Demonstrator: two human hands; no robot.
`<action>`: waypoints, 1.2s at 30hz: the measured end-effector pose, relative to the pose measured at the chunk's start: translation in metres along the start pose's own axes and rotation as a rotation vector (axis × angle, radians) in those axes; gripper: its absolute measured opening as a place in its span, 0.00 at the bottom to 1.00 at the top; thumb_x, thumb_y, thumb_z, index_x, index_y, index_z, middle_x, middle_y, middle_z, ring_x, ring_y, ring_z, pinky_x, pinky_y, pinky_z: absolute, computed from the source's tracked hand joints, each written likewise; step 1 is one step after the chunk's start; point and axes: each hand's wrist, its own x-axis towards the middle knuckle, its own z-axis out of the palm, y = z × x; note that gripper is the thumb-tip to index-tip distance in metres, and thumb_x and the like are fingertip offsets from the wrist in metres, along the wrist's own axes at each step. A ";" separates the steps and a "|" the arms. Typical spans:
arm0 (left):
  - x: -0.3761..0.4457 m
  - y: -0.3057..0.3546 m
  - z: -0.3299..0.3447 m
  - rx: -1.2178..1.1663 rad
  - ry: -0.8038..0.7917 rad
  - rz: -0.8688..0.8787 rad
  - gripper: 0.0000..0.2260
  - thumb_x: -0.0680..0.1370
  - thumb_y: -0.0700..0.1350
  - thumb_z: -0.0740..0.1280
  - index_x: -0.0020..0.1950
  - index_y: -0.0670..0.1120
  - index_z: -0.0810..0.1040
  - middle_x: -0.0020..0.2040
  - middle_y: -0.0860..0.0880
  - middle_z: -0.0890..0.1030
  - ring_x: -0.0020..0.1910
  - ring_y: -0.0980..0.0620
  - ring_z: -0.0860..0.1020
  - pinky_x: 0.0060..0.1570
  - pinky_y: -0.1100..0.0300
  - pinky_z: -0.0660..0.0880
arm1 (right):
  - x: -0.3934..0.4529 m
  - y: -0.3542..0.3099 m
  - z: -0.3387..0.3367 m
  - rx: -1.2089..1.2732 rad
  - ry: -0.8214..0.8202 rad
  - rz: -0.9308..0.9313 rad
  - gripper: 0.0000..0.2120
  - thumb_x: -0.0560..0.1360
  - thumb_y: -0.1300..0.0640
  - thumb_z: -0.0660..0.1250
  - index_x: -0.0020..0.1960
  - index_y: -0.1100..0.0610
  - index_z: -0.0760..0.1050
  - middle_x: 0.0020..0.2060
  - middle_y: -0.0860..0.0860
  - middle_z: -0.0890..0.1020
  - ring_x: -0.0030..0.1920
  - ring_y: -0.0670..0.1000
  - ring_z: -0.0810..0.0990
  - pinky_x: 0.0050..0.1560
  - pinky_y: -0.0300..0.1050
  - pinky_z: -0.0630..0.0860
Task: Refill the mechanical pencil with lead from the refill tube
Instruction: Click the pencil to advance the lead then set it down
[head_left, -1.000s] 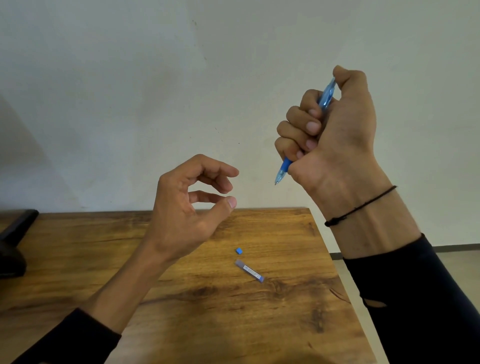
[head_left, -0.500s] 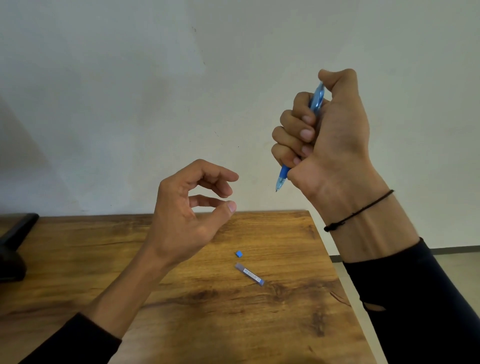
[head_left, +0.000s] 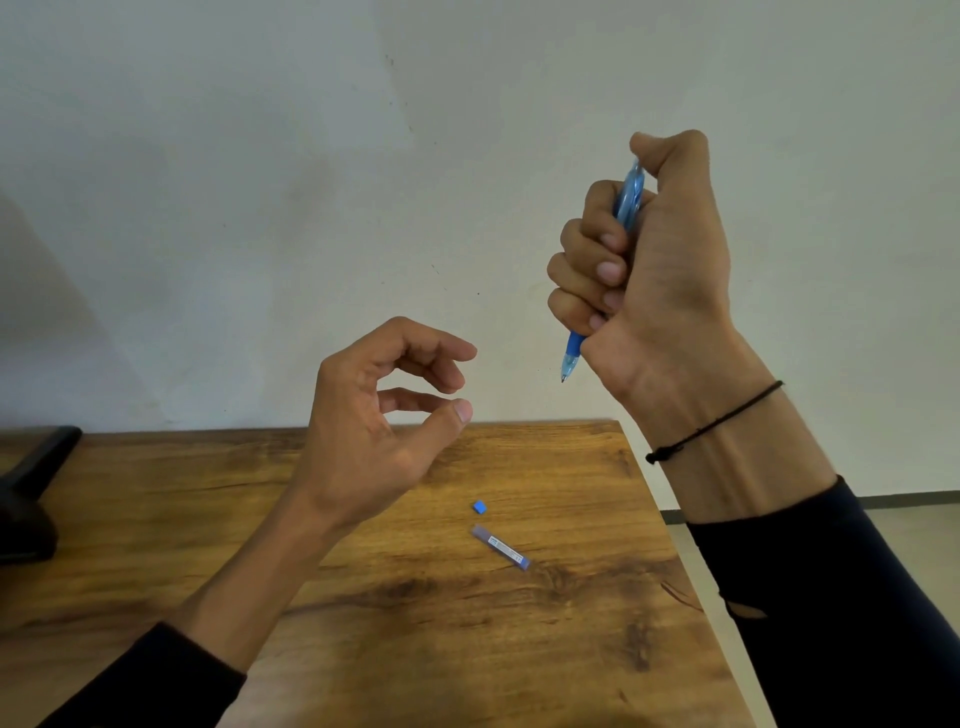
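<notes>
My right hand (head_left: 654, 270) is raised above the table's right edge, fist closed around a blue mechanical pencil (head_left: 571, 356), tip pointing down and thumb pressed on its top end. A short dark lead shows at the tip. My left hand (head_left: 379, 421) hovers over the table with curled, parted fingers and holds nothing. The lead refill tube (head_left: 500, 546) lies flat on the wooden table (head_left: 363, 597), below and between both hands. Its small blue cap (head_left: 479, 507) lies apart, just above the tube.
A black object (head_left: 31, 488) stands at the table's far left edge. The table's right edge (head_left: 691, 571) runs close beside the tube, with floor beyond. A pale wall stands behind the table.
My right hand with the pencil has tilted more upright and shifted slightly left and down. The left hand, tube and cap stay where they were.
</notes>
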 end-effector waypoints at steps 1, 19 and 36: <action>0.000 0.000 0.000 -0.001 0.000 -0.001 0.16 0.72 0.36 0.77 0.55 0.52 0.85 0.46 0.50 0.84 0.48 0.49 0.84 0.45 0.62 0.83 | 0.000 0.000 0.000 0.004 -0.001 0.004 0.27 0.83 0.42 0.55 0.30 0.53 0.56 0.23 0.49 0.57 0.23 0.49 0.52 0.24 0.40 0.53; 0.000 -0.001 0.000 -0.014 -0.003 -0.005 0.16 0.72 0.36 0.77 0.55 0.52 0.85 0.46 0.50 0.84 0.48 0.49 0.84 0.46 0.62 0.83 | 0.003 0.002 -0.003 0.030 0.006 0.026 0.27 0.83 0.43 0.56 0.30 0.53 0.57 0.23 0.48 0.57 0.24 0.49 0.51 0.24 0.41 0.52; 0.000 -0.003 0.001 0.015 -0.002 0.010 0.16 0.72 0.37 0.77 0.55 0.54 0.84 0.46 0.51 0.85 0.49 0.49 0.84 0.46 0.62 0.84 | 0.004 0.004 -0.003 0.027 0.003 0.029 0.27 0.83 0.43 0.56 0.30 0.53 0.57 0.23 0.49 0.57 0.24 0.49 0.51 0.25 0.41 0.51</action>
